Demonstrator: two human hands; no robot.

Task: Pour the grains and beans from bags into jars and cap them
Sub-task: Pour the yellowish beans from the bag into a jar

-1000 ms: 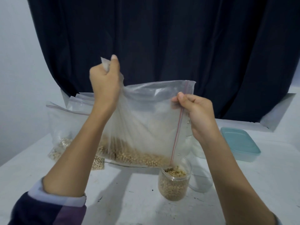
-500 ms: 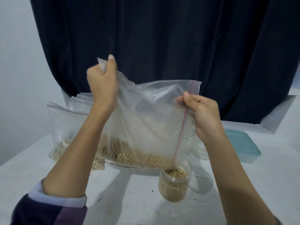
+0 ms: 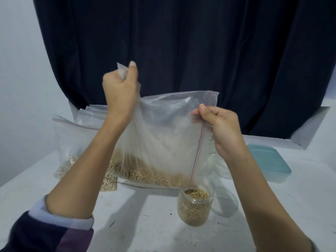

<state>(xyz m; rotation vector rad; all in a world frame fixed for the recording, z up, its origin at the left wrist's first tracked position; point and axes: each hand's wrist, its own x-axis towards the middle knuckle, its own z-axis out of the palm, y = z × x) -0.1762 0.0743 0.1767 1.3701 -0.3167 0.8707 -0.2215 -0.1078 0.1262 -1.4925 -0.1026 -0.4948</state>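
Clear plastic, a large zip bag with a red seal line (image 3: 163,142), is held tilted above the white table (image 3: 145,224), its raised corner clenched in the left hand (image 3: 120,91) and its mouth edge pinched by the right hand (image 3: 221,128). The low corner rests over a small transparent jar (image 3: 195,206) nearly full of tan beans. Overflow or scattered beans may follow if the steep tilt is kept.

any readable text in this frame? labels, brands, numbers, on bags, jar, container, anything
None: no readable text anywhere.
Held zip bag: clear plastic, red seal line, no print.
Jar: clear, no label.
Bags behind: clear, no print visible.
Teal-lidded container: plain lid, no marking visible.
Left hand and right hand may cover small parts of the bag.
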